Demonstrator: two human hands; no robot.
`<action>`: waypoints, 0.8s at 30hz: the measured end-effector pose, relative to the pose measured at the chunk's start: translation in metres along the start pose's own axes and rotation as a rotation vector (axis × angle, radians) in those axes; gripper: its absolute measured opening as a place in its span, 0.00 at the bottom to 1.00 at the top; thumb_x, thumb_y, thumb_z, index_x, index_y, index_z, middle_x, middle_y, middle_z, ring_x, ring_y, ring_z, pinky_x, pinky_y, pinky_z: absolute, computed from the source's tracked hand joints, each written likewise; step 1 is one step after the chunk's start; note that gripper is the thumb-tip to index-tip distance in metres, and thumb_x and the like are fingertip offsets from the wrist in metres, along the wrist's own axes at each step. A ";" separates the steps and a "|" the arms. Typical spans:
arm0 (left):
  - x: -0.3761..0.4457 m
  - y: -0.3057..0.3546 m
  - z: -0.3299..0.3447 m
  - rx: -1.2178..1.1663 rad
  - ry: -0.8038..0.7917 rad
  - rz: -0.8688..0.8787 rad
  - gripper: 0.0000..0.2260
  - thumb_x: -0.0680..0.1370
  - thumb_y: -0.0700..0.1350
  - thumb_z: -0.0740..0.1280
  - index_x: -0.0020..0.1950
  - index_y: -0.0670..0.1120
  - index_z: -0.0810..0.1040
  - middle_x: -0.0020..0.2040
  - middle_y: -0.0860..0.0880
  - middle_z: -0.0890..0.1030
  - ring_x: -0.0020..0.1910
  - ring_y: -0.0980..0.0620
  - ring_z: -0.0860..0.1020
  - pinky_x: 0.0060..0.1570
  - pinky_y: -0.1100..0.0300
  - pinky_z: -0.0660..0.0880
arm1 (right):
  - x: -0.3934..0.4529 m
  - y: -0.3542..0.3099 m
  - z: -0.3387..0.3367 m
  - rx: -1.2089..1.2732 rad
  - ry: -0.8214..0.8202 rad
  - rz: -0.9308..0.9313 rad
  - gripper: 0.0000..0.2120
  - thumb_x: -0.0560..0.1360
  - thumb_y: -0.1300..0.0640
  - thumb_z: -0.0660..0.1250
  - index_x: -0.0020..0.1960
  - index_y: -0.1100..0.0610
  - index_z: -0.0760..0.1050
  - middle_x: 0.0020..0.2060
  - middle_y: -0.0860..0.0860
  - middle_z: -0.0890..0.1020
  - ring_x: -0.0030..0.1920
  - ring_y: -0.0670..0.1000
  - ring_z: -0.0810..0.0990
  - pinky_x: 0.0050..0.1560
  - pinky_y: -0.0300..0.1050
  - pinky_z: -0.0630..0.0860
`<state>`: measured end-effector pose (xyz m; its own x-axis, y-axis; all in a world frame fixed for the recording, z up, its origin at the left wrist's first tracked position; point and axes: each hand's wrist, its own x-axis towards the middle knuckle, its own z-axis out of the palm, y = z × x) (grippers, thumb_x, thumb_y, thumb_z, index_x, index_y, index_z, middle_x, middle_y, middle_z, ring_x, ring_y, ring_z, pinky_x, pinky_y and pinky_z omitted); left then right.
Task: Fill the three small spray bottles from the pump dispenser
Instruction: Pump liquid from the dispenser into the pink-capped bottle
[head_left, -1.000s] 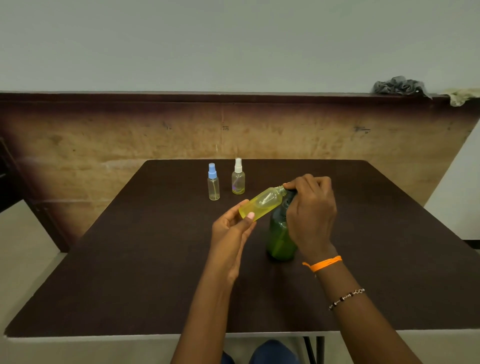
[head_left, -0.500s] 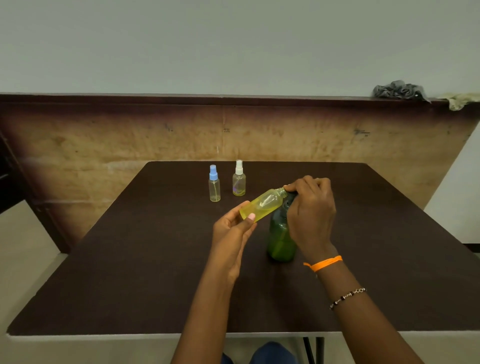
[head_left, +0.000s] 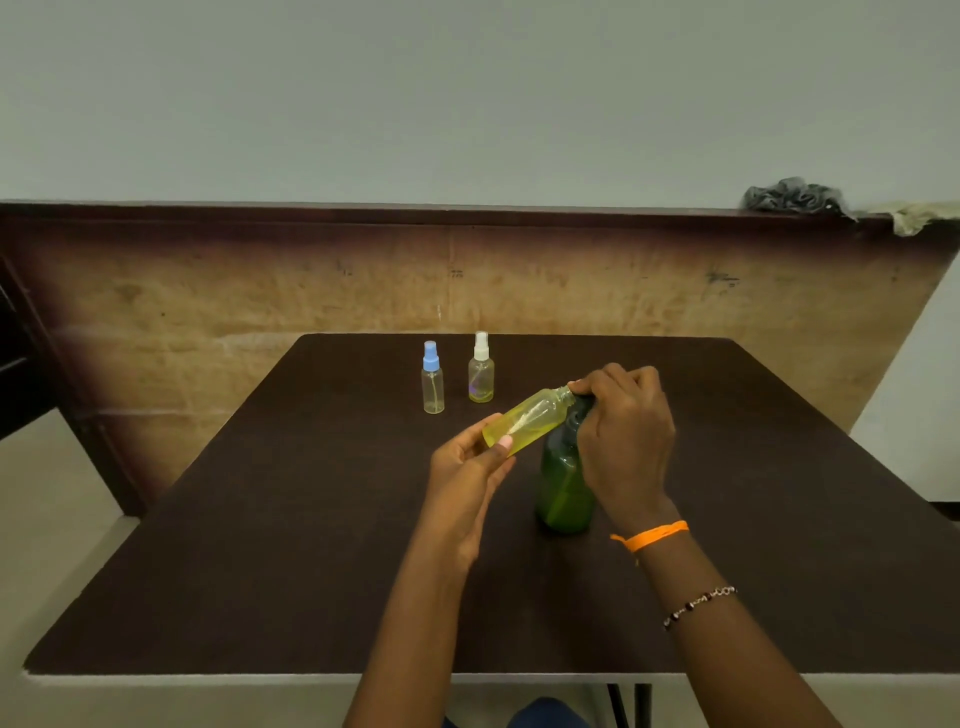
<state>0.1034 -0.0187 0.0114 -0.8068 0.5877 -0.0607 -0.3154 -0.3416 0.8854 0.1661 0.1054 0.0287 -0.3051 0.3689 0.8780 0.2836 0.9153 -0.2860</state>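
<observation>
My left hand (head_left: 470, 470) holds a small clear bottle (head_left: 530, 418) with yellowish liquid, tilted with its open neck up and to the right. That neck meets the top of the green pump dispenser (head_left: 563, 480), which stands on the dark table (head_left: 260, 545). My right hand (head_left: 626, 441) is closed over the dispenser's pump head, which is mostly hidden. Two more small spray bottles stand upright at the back: one with a blue cap (head_left: 432, 378) and one with a white cap (head_left: 481, 369).
A wooden panel (head_left: 311, 280) runs behind the table. On its ledge at the right lie a grey cloth (head_left: 792, 196) and a pale rag (head_left: 919, 215). The table's near edge (head_left: 208, 678) is close to my body.
Hands and bottles hold nearly the same pose; only the camera view has shifted slightly.
</observation>
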 end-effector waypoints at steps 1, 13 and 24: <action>0.000 0.000 0.000 0.002 0.001 0.001 0.14 0.77 0.32 0.62 0.63 0.40 0.73 0.53 0.46 0.80 0.55 0.52 0.78 0.52 0.61 0.75 | 0.001 0.000 0.000 0.006 -0.004 -0.005 0.15 0.69 0.62 0.54 0.39 0.58 0.80 0.34 0.50 0.79 0.39 0.52 0.70 0.33 0.46 0.70; 0.001 -0.002 0.002 -0.008 0.035 -0.033 0.16 0.77 0.32 0.62 0.65 0.38 0.72 0.59 0.43 0.78 0.58 0.50 0.77 0.52 0.62 0.75 | -0.009 0.003 0.005 0.010 0.017 0.003 0.14 0.71 0.64 0.55 0.43 0.59 0.80 0.36 0.50 0.80 0.41 0.52 0.69 0.34 0.48 0.72; 0.002 -0.009 0.001 -0.050 0.033 -0.040 0.16 0.78 0.32 0.60 0.65 0.39 0.71 0.55 0.45 0.79 0.59 0.49 0.76 0.52 0.61 0.75 | -0.026 -0.001 0.013 0.047 0.018 0.105 0.16 0.73 0.63 0.54 0.48 0.58 0.80 0.41 0.50 0.80 0.41 0.52 0.72 0.33 0.48 0.73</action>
<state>0.1052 -0.0139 0.0037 -0.8088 0.5775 -0.1109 -0.3712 -0.3552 0.8579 0.1620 0.0968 0.0015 -0.2593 0.4610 0.8487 0.2703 0.8783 -0.3945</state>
